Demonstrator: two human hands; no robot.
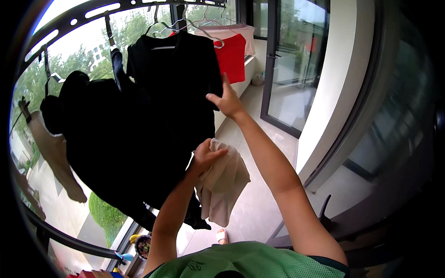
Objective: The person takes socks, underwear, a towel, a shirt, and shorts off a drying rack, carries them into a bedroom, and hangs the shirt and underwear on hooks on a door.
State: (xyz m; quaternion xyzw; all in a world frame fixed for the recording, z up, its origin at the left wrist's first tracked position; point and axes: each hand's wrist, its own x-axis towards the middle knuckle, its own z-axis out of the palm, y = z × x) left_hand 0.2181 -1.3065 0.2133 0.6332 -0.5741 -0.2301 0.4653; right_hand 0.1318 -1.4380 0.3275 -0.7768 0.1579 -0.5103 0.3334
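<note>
Bunched in my left hand [208, 157] is a cream-coloured cloth garment [227, 184], which hangs down over the floor. Raised higher, my right hand [227, 99] has its thumb and fingers apart beside the sleeve of a black short-sleeved top [177, 80]; whether it touches the sleeve I cannot tell. That top is on a hanger under a dark slotted drying rail [80, 22]. More black clothing [114, 146] hangs to its left. Behind the top are a red garment [233, 59], a pale pink one [249, 38] and several wire hangers [205, 21].
Large windows run along the left. At the far left hang beige stockings [55, 156]. A glass door [295, 69] with a dark frame stands at the back right, near a white pillar [333, 80]. A plant pot [142, 247] is low by the window, and a bag [257, 80] lies on the tiled floor.
</note>
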